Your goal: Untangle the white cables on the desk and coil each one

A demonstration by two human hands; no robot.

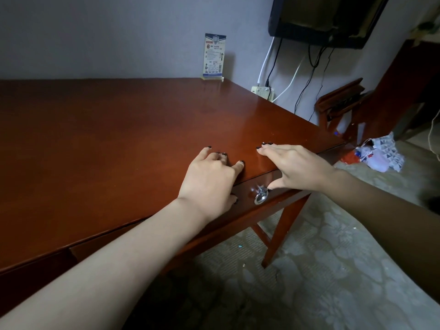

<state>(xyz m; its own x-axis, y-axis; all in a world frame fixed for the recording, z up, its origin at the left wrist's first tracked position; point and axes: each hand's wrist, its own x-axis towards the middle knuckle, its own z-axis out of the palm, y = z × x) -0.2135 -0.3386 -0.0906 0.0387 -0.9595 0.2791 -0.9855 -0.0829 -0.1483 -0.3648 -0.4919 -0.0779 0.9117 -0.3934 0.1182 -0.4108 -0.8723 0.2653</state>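
Left forearm reaching in from lower left, right forearm from the right, the latter in shadow. Both hands at front edge of desk, near its right end.

Left hand: relaxed, gripping nothing. Fingers slightly bent, dark-nailed tips resting on the desk top; thumb hanging over the edge against the drawer front.

Right hand: likewise unclenched and holding nothing. Fingers laid nearly flat on the top, thumb pointing down over the drawer front, tip just beside the metal ring pull. Cannot tell whether thumb and ring touch.

White cables: hanging down the wall below the wall-mounted screen, ending at a small white box by the desk's far right edge. Black cables alongside. Cannot tell whether tangled.

Elsewhere: printed card in a clear stand upright at the desk's back edge against the wall. Folding wooden rack beyond the desk's right end. Crumpled plastic bag on the patterned floor.
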